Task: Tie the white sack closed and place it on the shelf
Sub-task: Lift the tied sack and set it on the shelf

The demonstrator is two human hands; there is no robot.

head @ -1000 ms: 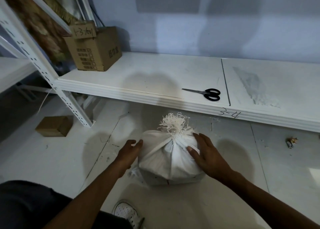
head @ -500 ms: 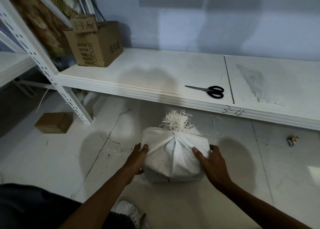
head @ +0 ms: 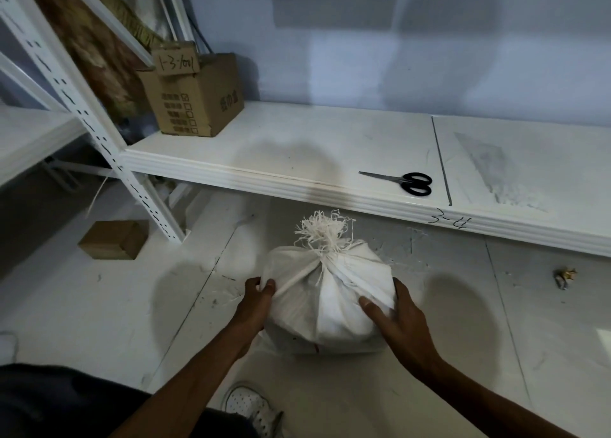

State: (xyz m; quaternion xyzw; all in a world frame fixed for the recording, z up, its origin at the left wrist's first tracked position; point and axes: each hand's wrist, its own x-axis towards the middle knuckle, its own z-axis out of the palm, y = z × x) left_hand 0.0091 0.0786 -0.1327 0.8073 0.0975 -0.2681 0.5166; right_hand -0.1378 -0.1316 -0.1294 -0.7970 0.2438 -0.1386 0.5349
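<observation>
Head view, taking the white sack (head: 325, 300) as the landmark: far to its left and a little beyond it, a small brown box (head: 114, 239) is lying on the floor (head: 99, 305) beside the foot of the slotted upright (head: 99, 133). Up and left of the sack, a cardboard box (head: 195, 98) is standing at the left end of the shelf (head: 297, 153). The left hand (head: 256, 300) is pressing against the sack's left flank, fingers curled and pinching a fold of the cloth. The sack itself is sitting on the floor just in front of the shelf edge, its neck gathered into a knot with frayed strands sticking up, so the tying looks finished. The right hand (head: 401, 322) is cupping the sack's right side, thumb laid across the front and fingers wrapped behind. Beyond the sack and to its right, scissors (head: 405, 182) are lying on the shelf near the front edge. By my reading, the step in hand is taking hold for the lift. The next move is calling for a firm squeeze from both sides, a raise above the shelf lip, and a set-down on the bare stretch left of the scissors, since the soft cloth could be slipping in a loose hold.
</observation>
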